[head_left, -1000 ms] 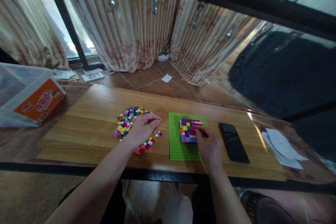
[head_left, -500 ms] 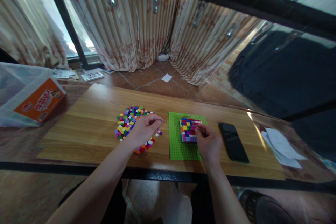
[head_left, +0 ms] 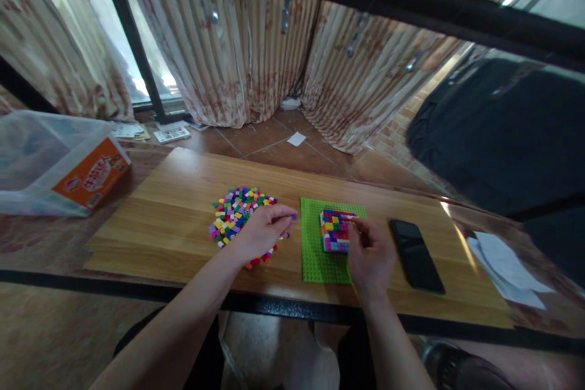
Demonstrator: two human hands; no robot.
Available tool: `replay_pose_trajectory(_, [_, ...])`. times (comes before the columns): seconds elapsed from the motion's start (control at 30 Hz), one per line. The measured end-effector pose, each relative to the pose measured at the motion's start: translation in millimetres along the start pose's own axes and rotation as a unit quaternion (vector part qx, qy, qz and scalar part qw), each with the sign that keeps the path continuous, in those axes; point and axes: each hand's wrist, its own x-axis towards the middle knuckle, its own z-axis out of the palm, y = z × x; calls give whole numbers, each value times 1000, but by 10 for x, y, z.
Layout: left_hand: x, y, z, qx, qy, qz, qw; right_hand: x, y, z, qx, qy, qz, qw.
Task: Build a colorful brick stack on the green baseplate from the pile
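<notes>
On a green studded baseplate stands a low block built of many-coloured toy bricks. My right hand is at its right side, thumb and fingers pinched against the upper right part. Whether a loose brick sits in that pinch is hidden. My left hand hovers over the right side of a pile of small loose bricks. A small purple-blue brick shows at its pinched fingertips, just left of the baseplate.
A black phone lies right of the baseplate on the wooden board. Papers rest farther right. At the far left stands a clear plastic bin with an orange label. Curtains hang beyond the table.
My left hand has moved slightly right relative to the pile, toward the baseplate, with the brick at its fingertips. My right hand stays at the block. The whole view has shifted slightly.
</notes>
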Motion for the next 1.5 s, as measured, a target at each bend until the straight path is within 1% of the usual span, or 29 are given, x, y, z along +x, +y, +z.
replay_pose_trajectory(0.13, [-33,16,44,26,-25,42,998,-114,-171,125,45,-92,-84,991])
replay_pose_trajectory(0.2, [-58,15,67,63,-33,69,995,-164,-244,190,60,-134,-102,984])
replay_pose_trajectory(0.27, [-83,2,87,111,-33,93,989,-194,-295,236,68,-160,-109,979])
replay_pose_trajectory(0.4, [-117,-29,110,187,-16,140,972,-209,-335,271,68,-186,-128,972])
replay_pose_trajectory(0.5, [-124,-43,119,227,-14,158,961,-212,-329,280,62,-185,-135,972])
replay_pose_trajectory(0.63, [-122,-57,151,273,-19,152,950,-238,-311,302,52,-163,-138,976])
replay_pose_trajectory(0.83, [-131,-71,242,311,16,150,938,-283,-315,335,41,-138,-101,984])
replay_pose_trajectory(0.93, [-129,-65,242,331,27,146,932,-282,-331,332,49,-122,-103,986])
replay_pose_trajectory(1.07, [-109,-42,128,383,32,146,912,-282,-351,320,55,-132,-111,983])
replay_pose_trajectory(1.13, [-95,-29,24,409,25,143,901,-294,-356,321,53,-147,-112,981])
replay_pose_trajectory(1.2, [-86,-16,-99,437,5,138,889,-313,-353,332,44,-162,-117,979])
replay_pose_trajectory(1.37, [-96,15,-385,496,-37,131,857,-367,-313,390,-23,-218,-178,959])
replay_pose_trajectory(1.5, [-112,15,-472,504,-58,139,850,-383,-283,440,-71,-247,-206,944])
